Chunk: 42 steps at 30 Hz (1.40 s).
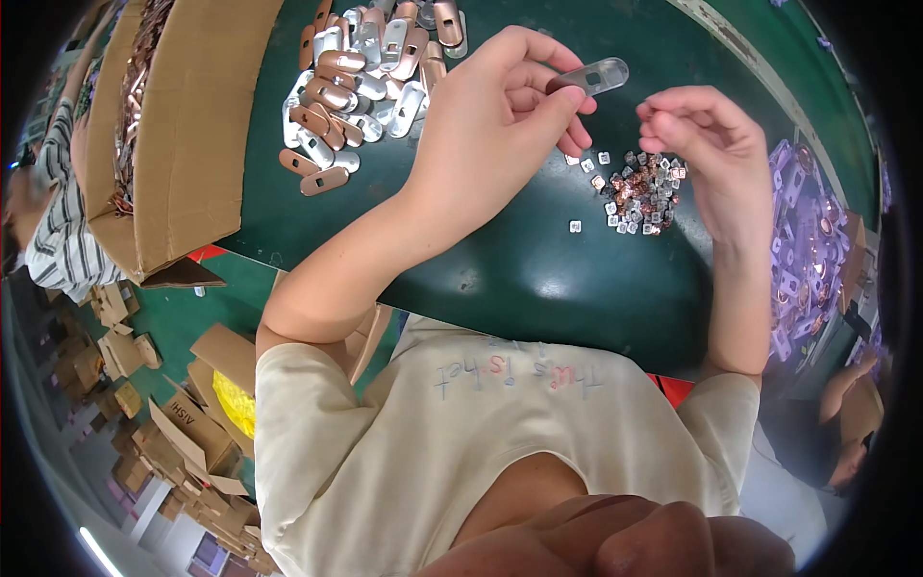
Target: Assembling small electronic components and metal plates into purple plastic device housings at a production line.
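Observation:
My left hand [495,120] pinches a small oblong plate [608,77] between thumb and fingers over the dark green table [538,279]. The plate is rounded at its end, looks translucent or silvery, and has a square hole. To the right of it, my right hand [719,144] is raised with thumb and fingertips together; whatever they hold, if anything, is too small to make out. Below and between the hands lies a heap of tiny square pieces [635,197], some clear or silvery, some copper-coloured. Left of my left hand spreads a pile of similar oblong plates [332,91], silver and copper-coloured.
An open cardboard box [197,125] with copper-coloured pieces inside stands at the table's left. Many purple-looking plates [803,255] lie at the right. A person in a striped garment [62,221] is at far left, another person [817,433] at lower right. Cartons [192,433] crowd the floor.

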{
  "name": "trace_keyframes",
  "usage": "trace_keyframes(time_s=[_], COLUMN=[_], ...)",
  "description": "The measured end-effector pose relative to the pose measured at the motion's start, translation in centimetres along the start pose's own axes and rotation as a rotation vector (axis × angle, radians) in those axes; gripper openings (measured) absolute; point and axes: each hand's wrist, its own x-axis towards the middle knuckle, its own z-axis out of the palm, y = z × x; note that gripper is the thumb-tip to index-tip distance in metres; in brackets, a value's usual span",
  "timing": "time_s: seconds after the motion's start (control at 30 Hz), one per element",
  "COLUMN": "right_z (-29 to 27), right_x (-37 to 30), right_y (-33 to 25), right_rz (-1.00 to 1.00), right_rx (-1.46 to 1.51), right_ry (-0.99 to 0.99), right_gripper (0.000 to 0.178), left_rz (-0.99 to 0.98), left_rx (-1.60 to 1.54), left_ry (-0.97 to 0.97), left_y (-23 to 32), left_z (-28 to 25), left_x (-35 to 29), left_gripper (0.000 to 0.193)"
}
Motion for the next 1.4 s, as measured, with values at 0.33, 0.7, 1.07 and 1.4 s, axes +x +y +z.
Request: trace_keyframes(time_s=[0.33,0.7,1.07,1.4], right_z=[1.3,2.7,-5.5,-11.7], right_x=[-0.5,-0.2,6.3,-3.4], right_y=[1.1,0.5,-4.1,0.0], right_rz=[-0.376,-0.042,-0.055,0.167], right_rx=[-0.444,-0.158,-1.299,-1.707], right_ry=[0.028,0.101,0.002,0.461], right_gripper=[0.014,0.012,0.036,0.046], left_rz=[-0.031,0.116,-0.022,-0.103], left_rx=[-0.104,0.010,-0.147,-0.127], left_ry=[-0.123,-0.072,-0.009,-0.068], left_y=[-0.1,-1.6,-2.9,-2.0], left_z=[0.9,1.0,0.0,0.8], left_x=[-0.9,-0.4,0.8,0.5], left_gripper=[0.018,0.025,0.022,0.021])
